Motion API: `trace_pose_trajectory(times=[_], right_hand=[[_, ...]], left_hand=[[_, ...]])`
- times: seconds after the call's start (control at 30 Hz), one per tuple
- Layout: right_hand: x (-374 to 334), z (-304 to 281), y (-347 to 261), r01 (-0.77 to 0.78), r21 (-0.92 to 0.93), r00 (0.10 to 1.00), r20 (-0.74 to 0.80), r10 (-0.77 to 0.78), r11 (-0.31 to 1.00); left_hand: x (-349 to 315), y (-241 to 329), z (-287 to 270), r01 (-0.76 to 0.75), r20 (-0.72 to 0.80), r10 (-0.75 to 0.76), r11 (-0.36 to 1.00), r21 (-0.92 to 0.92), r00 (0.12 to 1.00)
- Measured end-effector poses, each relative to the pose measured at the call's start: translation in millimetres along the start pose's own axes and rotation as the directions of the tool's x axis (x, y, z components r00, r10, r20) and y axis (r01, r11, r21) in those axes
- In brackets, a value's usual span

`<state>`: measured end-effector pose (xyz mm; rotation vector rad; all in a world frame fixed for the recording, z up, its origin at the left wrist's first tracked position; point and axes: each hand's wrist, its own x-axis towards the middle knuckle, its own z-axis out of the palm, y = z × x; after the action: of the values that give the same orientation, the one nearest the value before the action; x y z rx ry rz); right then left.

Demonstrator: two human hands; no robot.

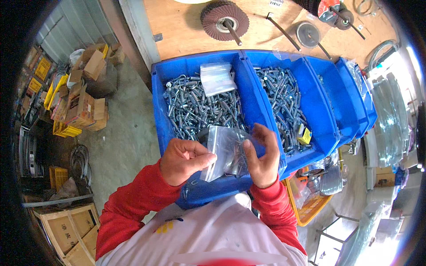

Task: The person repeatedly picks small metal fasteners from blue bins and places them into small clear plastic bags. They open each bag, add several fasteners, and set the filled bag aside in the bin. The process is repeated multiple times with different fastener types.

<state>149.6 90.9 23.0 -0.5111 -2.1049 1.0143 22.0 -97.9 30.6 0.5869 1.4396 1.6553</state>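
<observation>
A clear zip-lock bag is between my two hands, over the front of a blue bin of metal bolts. My left hand is closed, pinching the bag's zip edge between thumb and forefinger. At the opposite end, my right hand grips the bag, thumb in front and fingers partly hidden. Shiny metal pieces show through the plastic near the right thumb; their exact kind is unclear. On top of the bolts lies a stack of flat clear zip-lock bags.
More blue bins stand to the right, one with bolts and a small yellow box. Abrasive flap wheels hang on the wooden board behind. Cardboard boxes sit at left. An orange crate is at lower right.
</observation>
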Motion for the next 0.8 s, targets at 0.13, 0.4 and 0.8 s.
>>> trace_pose_trajectory(times=[0.13,0.4,0.8], right_hand=[[-15.3,-7.9,-15.9,0.078,0.176,0.995,0.042,-0.086,0.981],[-23.4,0.6,-23.6,-0.268,0.248,0.884,0.448,0.135,0.931],[-20.5,6.6,3.4,0.103,-0.026,0.959,0.268,-0.093,0.994]], left_hand=[[-1.9,-2.9,10.8,-0.021,-0.002,0.022,0.979,0.201,1.000],[0.1,-8.0,19.8,-0.144,0.079,0.122,0.898,0.415,0.989],[23.0,-1.3,-0.8,-0.443,0.110,0.575,0.479,0.757,0.810]])
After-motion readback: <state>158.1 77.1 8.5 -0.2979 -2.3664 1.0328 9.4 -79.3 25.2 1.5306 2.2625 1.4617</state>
